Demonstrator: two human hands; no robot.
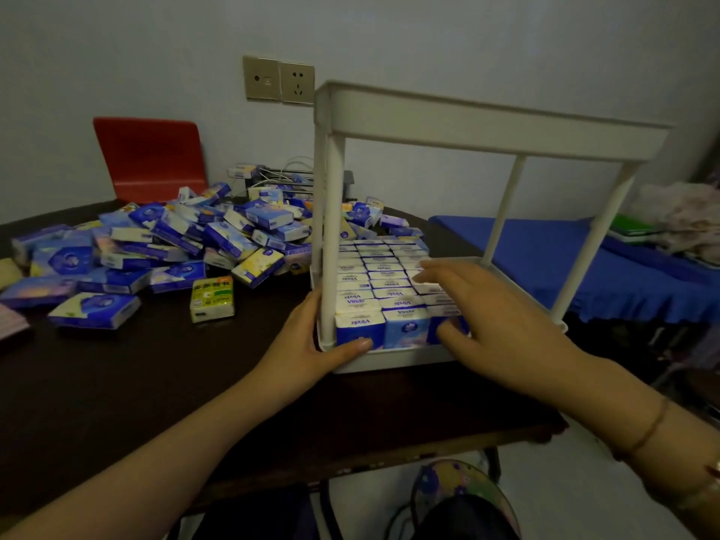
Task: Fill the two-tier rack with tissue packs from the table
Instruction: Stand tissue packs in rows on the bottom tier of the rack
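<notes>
Rack (pixel 393 360) between left hand (pixel 311 344) and right hand (pixel 491 309)

A pale grey wall (pixel 428 40) is seen at the far side, with two brass-coloured socket plates (pixel 278 79) mounted on it. A red chair back (pixel 150 157) is set behind the dark wooden table (pixel 117 383). At right, a blue-covered surface (pixel 545 251) is seen, dimly lit.
</notes>
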